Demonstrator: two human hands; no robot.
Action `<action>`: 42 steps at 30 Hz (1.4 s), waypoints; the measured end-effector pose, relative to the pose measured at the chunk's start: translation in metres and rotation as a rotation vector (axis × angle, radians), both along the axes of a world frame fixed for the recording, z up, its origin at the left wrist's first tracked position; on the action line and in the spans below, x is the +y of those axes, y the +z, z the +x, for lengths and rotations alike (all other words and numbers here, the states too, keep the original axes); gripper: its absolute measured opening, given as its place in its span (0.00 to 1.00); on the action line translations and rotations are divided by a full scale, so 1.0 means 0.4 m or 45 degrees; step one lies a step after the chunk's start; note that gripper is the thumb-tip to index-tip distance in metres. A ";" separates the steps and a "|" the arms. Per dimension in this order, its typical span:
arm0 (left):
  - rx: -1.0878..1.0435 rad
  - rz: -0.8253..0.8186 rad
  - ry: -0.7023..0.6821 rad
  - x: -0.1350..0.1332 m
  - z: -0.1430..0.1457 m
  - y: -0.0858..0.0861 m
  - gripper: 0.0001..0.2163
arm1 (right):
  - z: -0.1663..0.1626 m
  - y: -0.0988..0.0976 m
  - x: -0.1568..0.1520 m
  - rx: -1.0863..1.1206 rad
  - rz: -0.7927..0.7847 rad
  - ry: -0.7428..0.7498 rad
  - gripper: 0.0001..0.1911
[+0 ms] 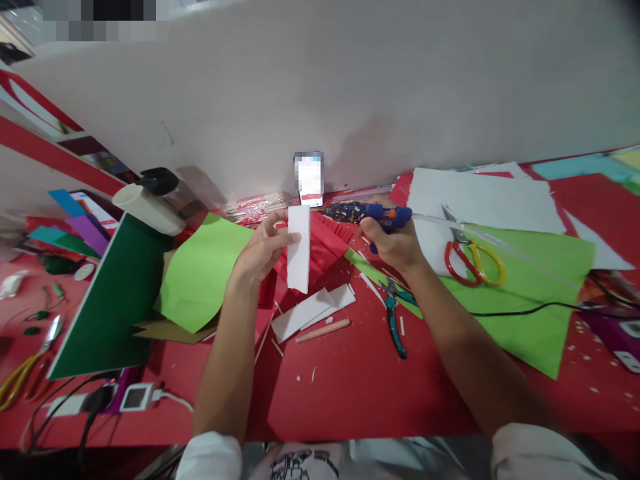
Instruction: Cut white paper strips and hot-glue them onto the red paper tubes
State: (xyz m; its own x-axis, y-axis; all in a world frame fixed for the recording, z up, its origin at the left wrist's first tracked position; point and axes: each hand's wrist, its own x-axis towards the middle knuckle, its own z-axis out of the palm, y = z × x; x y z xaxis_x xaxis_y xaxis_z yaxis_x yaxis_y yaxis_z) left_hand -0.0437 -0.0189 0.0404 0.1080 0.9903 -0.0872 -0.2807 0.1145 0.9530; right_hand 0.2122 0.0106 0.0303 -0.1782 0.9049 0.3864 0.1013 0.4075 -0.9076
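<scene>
Between the thumb and fingers of my left hand (pixel 263 250) is a white foam board strip (pixel 299 257), held upright above the table. My right hand (pixel 393 240) grips a blue glue gun (pixel 370 213) whose nozzle points left, towards the strip's upper part. A clear glue stick (pixel 450 225) sticks out of the gun's back end. Whether the nozzle touches the strip I cannot tell. Below my hands lie white strips (pixel 303 315), a pink pen-like stick (pixel 323 331) and green-handled pliers (pixel 395 323). Folded red paper (pixel 325 250) is behind the strip.
Red-and-yellow scissors (pixel 473 260) lie on white and green sheets (pixel 530 320) at the right. The gun's black cord (pixel 525 309) crosses them. A lit phone (pixel 309 179) leans on the wall. Left stand a dark green board (pixel 110 307), a bottle (pixel 167 190) and a power strip (pixel 117 393).
</scene>
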 end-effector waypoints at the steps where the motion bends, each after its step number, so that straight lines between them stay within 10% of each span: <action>1: 0.005 -0.002 -0.007 -0.001 0.000 0.001 0.27 | 0.000 -0.002 0.001 0.012 0.007 -0.016 0.28; 42: -0.001 0.085 0.083 0.008 -0.023 -0.007 0.23 | 0.029 0.008 -0.008 -0.165 -0.160 0.368 0.23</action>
State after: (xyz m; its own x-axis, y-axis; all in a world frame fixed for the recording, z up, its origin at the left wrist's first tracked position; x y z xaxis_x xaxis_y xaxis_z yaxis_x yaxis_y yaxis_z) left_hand -0.0528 -0.0157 0.0378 0.0434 0.9988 -0.0207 -0.2860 0.0323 0.9577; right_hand 0.2239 0.0076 0.0334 -0.4750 0.8487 0.2324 0.1158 0.3221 -0.9396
